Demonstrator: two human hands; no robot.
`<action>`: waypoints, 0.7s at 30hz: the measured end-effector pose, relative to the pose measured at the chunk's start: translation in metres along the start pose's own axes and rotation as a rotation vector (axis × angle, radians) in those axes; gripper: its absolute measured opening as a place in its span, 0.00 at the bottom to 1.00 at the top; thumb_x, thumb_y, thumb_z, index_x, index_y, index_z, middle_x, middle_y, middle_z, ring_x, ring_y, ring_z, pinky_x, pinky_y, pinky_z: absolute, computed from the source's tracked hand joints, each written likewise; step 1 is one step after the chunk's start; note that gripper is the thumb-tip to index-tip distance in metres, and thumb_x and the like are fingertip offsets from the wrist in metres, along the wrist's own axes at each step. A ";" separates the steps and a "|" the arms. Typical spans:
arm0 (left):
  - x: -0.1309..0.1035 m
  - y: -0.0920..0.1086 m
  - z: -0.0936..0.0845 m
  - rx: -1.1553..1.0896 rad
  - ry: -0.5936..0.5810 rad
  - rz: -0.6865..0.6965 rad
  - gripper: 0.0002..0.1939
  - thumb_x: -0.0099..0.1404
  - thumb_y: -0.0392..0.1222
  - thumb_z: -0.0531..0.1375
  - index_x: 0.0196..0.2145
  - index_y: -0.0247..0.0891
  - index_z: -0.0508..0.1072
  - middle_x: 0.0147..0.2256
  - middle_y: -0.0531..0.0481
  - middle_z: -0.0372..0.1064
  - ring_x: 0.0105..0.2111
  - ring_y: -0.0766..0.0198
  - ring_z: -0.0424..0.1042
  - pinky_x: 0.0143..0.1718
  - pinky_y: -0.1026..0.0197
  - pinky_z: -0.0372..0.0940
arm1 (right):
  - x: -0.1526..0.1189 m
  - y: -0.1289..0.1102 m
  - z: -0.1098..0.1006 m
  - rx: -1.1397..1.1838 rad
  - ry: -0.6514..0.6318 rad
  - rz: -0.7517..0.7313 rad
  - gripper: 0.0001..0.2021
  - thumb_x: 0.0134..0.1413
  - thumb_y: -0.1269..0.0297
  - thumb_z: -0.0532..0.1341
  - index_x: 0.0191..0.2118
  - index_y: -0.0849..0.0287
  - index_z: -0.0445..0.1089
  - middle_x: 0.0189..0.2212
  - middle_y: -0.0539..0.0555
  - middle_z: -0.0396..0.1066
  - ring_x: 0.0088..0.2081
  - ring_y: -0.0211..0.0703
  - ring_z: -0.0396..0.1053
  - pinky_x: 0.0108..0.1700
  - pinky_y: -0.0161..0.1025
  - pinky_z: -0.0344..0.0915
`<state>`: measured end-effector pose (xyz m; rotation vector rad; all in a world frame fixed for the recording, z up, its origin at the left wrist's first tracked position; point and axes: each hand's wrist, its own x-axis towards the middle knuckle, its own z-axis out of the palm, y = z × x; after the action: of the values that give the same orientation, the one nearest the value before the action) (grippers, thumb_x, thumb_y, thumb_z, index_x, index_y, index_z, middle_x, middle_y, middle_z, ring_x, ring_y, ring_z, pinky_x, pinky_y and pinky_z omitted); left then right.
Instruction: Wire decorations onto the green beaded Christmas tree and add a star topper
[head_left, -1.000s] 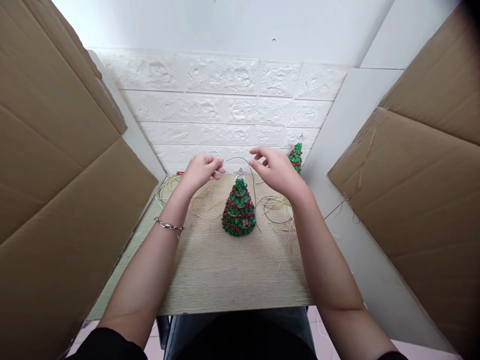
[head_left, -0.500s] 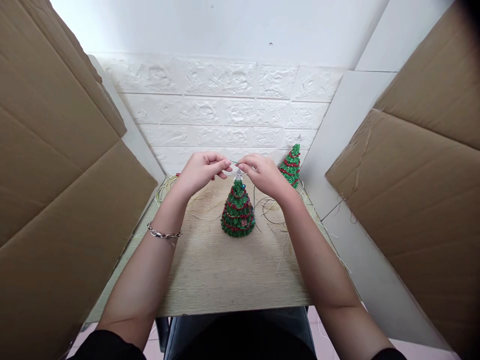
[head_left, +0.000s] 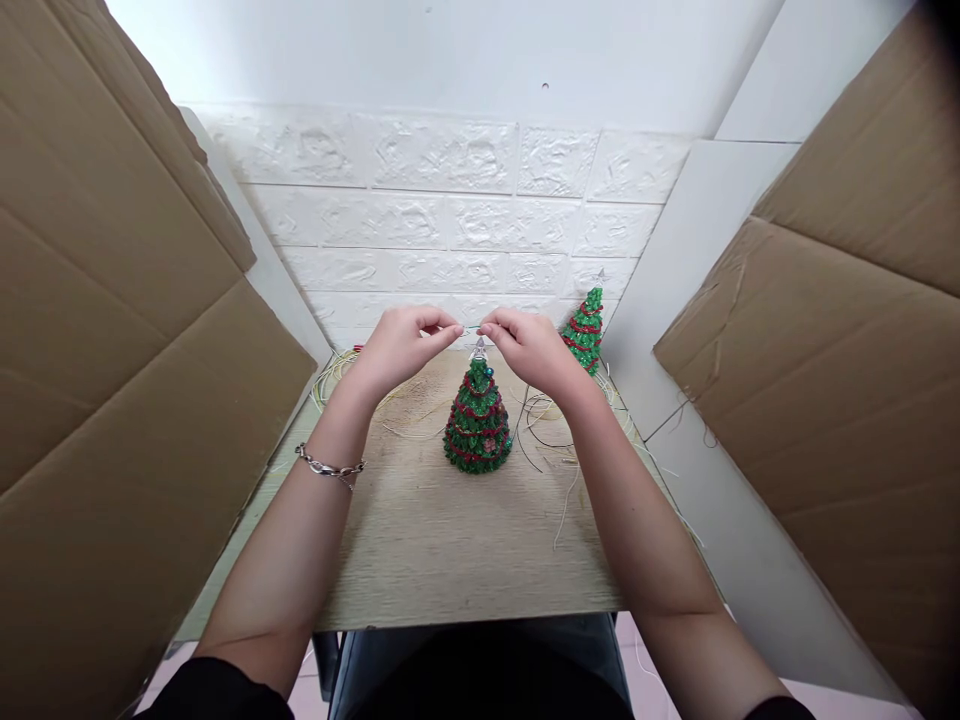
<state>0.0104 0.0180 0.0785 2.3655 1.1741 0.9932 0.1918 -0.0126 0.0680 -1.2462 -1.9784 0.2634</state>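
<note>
A small beaded Christmas tree (head_left: 474,420), green with red garlands and a clear star (head_left: 478,346), stands upright on the table. Just above its top, my left hand (head_left: 416,342) and my right hand (head_left: 525,345) face each other, each with thumb and forefinger pinched. A short stretch of thin dark green cord (head_left: 471,327) spans the small gap between the fingertips. A dark cord end (head_left: 525,420) hangs below my right hand and reaches the table beside the tree.
A second beaded tree (head_left: 585,330) stands at the back right. Pale cords (head_left: 330,375) lie in a tangle at the back left, with more loose cords (head_left: 566,510) on the right. Cardboard panels (head_left: 135,380) flank the table (head_left: 450,550), and a white brick-patterned wall (head_left: 480,220) closes the back.
My left fingers have closed together more, and a little more cord shows between the hands. The dark cord end on the table has shifted slightly right. The tree stays in place.
</note>
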 end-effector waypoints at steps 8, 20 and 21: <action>0.002 -0.001 0.010 0.111 0.173 0.181 0.09 0.59 0.42 0.58 0.34 0.39 0.77 0.34 0.50 0.75 0.31 0.65 0.70 0.36 0.63 0.63 | -0.002 -0.002 -0.001 0.009 -0.028 0.010 0.11 0.59 0.64 0.50 0.33 0.60 0.69 0.28 0.51 0.69 0.32 0.38 0.61 0.36 0.35 0.53; 0.001 0.000 0.017 0.210 0.152 0.246 0.11 0.63 0.43 0.52 0.32 0.37 0.73 0.32 0.49 0.73 0.34 0.63 0.70 0.37 0.61 0.62 | -0.001 -0.001 -0.002 0.017 -0.032 0.043 0.12 0.59 0.64 0.49 0.34 0.60 0.68 0.31 0.52 0.70 0.33 0.39 0.63 0.37 0.35 0.54; 0.001 0.000 0.017 0.194 0.153 0.228 0.11 0.63 0.42 0.52 0.31 0.37 0.72 0.32 0.49 0.73 0.33 0.63 0.69 0.37 0.61 0.62 | -0.001 -0.001 -0.002 0.018 -0.034 0.049 0.12 0.59 0.64 0.49 0.34 0.60 0.68 0.31 0.52 0.70 0.33 0.39 0.63 0.38 0.35 0.54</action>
<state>0.0233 0.0191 0.0668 2.6647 1.1160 1.2022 0.1923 -0.0141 0.0693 -1.2875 -1.9717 0.3282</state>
